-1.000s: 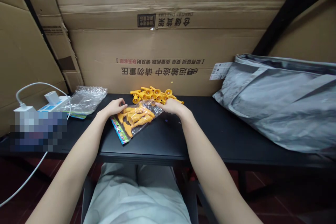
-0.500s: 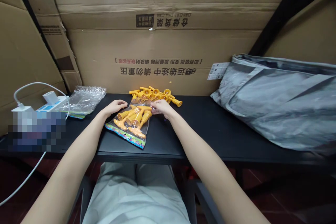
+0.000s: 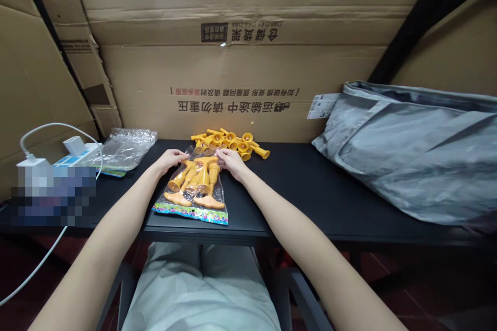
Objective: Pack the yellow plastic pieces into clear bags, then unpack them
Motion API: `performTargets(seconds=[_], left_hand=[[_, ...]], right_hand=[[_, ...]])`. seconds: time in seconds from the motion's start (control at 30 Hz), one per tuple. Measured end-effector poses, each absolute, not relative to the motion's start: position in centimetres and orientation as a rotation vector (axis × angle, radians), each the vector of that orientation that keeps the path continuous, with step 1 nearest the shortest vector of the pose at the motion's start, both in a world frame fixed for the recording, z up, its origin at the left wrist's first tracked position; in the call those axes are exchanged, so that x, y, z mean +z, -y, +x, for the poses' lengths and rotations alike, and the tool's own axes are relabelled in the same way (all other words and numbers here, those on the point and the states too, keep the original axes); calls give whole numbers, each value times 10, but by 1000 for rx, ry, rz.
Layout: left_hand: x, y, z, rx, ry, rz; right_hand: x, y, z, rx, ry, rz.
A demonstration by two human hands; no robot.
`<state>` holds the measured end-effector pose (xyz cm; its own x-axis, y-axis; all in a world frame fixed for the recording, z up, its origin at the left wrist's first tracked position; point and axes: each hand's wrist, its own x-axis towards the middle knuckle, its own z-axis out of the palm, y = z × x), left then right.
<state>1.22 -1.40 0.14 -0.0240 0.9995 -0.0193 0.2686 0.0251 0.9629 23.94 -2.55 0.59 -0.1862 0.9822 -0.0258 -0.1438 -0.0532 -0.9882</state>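
A clear plastic bag (image 3: 190, 212) lies on the black table, its printed green and blue header strip toward me. Inside are several yellow-orange plastic pieces (image 3: 202, 176), cup-shaped ends and T-shaped handles among them. My left hand (image 3: 171, 161) pinches the bag's far left corner. At the far right corner my right hand (image 3: 232, 163) is closed on the bag's edge, thumb and fingers together. Just beyond the bag sits a loose heap of similar yellow pieces (image 3: 246, 145), some showing round open ends.
Flat clear bags (image 3: 130, 147) are stacked at the back left, near a white power strip (image 3: 83, 155) with chargers and a cable (image 3: 58, 240). A large grey bag (image 3: 404, 155) fills the right side. Cardboard (image 3: 240, 67) walls the back of the black table (image 3: 295, 196).
The bag has turned to lie straighter, its header strip now nearly level. My right hand has shifted slightly left along its far edge. The heap behind is unchanged.
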Motion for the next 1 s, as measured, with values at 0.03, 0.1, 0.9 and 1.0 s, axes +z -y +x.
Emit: performTargets(seconds=[0.03, 0.1, 0.9, 1.0], left_hand=[[2, 14, 12, 1091, -1437, 1360], [3, 14, 12, 1144, -1392, 1270], [4, 16, -10, 977, -1229, 1180], [3, 16, -8, 1001, -1251, 1253]], right_hand=[[6, 25, 239, 1436, 1217, -1058], [6, 24, 240, 1409, 1217, -1139], [-7, 3, 266, 1573, 1242, -995], [-5, 4, 264, 1520, 1297, -1029]])
